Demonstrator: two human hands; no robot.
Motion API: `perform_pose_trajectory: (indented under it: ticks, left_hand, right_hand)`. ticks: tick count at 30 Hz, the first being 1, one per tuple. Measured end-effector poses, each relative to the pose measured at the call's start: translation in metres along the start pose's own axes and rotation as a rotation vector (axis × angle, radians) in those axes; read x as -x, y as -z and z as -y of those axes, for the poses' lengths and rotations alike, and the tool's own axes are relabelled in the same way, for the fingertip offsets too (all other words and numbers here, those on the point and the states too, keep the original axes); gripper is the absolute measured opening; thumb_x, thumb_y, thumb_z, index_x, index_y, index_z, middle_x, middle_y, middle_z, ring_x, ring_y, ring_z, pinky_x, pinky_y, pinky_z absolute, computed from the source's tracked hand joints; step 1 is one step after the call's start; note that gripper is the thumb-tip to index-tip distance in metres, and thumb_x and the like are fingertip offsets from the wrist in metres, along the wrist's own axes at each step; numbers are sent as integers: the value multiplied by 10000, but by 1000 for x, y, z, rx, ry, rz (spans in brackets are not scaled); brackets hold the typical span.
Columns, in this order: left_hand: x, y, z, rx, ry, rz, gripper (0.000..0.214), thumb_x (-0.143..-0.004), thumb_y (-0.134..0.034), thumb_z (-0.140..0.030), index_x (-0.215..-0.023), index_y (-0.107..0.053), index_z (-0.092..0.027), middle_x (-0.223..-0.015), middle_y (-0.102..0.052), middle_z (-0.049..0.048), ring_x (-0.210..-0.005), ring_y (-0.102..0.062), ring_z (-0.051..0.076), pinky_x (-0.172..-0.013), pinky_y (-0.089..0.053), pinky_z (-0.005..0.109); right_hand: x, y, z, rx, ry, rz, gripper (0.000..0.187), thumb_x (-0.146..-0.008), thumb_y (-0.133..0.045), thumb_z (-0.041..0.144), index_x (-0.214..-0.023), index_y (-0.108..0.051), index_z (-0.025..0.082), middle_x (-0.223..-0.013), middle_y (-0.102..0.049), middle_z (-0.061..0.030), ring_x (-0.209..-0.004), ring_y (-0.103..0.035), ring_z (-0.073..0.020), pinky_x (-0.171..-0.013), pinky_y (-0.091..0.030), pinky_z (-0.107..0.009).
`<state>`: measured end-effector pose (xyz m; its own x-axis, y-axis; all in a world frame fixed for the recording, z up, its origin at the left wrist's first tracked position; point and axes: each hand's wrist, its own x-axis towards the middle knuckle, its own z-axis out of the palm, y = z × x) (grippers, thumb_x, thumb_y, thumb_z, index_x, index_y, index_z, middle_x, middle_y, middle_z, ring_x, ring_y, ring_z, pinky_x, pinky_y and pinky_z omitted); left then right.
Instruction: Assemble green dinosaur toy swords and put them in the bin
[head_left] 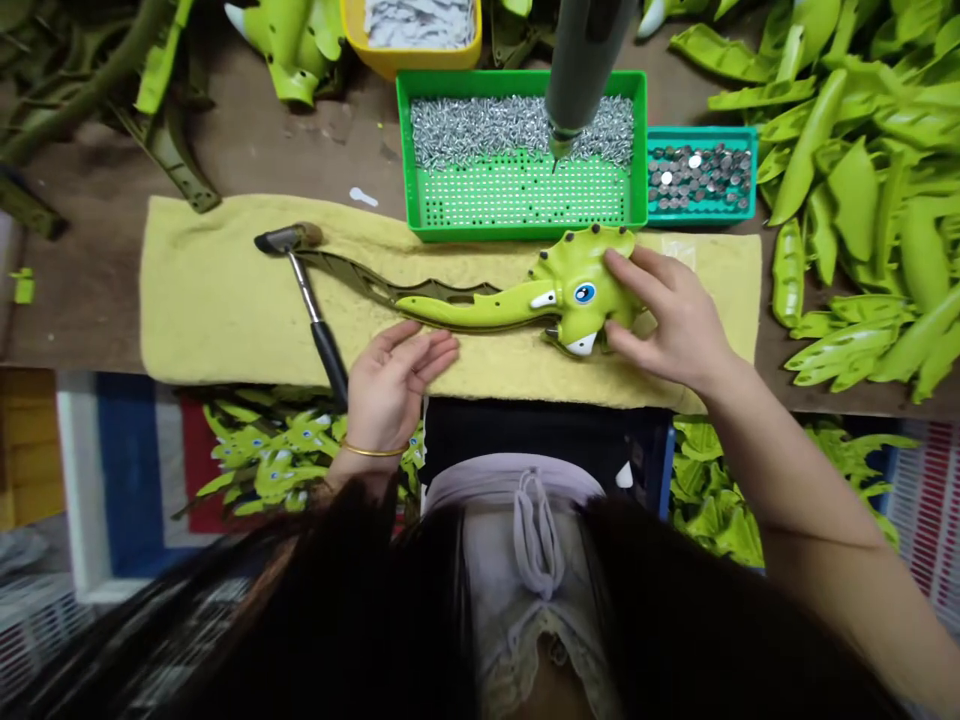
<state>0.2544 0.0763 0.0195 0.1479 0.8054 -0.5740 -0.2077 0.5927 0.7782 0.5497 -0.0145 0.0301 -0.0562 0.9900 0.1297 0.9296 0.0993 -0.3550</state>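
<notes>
A long toy with a lime-green horned dinosaur head (pixel 589 290), blue eye and white horns lies across a yellow cloth (pixel 202 300). Its slim lime-green piece rests over a dark olive shaft (pixel 352 275) that runs to the left. My right hand (pixel 667 315) holds the dinosaur head at its right side, thumb below and fingers above. Just under the slim piece, my left hand (pixel 401 370) is half turned up with its fingers loosely stretched, the index fingertip at the toy's lower edge. A hammer (pixel 311 300) lies at the shaft's left end.
A green basket (pixel 525 232) of small screws stands behind the cloth, beside a teal tray (pixel 701 215) of small metal discs. A power screwdriver (pixel 585 80) hangs over the basket. Lime-green parts (pixel 862 200) pile up at right, olive parts (pixel 172 160) at left. Filled crates sit below the table.
</notes>
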Motion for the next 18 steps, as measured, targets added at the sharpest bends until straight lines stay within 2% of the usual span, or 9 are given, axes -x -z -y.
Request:
perform_pose_trajectory:
  ticks: [12, 15, 18]
  left_hand:
    - [0, 1, -2, -31, 11, -10, 251, -705, -717, -141, -930, -606, -148, -811, -762, 56, -829, -746, 207, -913, -584, 412]
    - [-8, -5, -4, -19, 30, 53, 179, -721, -733, -171, -862, -625, -146, -806, -754, 50, -844, -741, 207, -902, -590, 392]
    - [-19, -17, -4, -17, 34, 88, 140, -763, -743, -223, -806, -632, -150, -794, -743, 30, -769, -730, 164, -818, -612, 332]
  right_hand:
    - [2, -15, -2, -10, 23, 3, 677, -818, -538, 373, -1459, -386, 216, -1356, -506, -152, -1194, -531, -359, -1003, -443, -579]
    - [1, -22, -4, -37, 11, -4, 688, -833, -523, 393, -1479, -346, 237, -1401, -468, -146, -1235, -498, -367, -1022, -418, -592]
    - [1, -20, -6, -89, -15, -5, 716, -841, -521, 465, -1493, -318, 252, -1435, -438, -142, -1276, -461, -371, -1053, -378, -611]
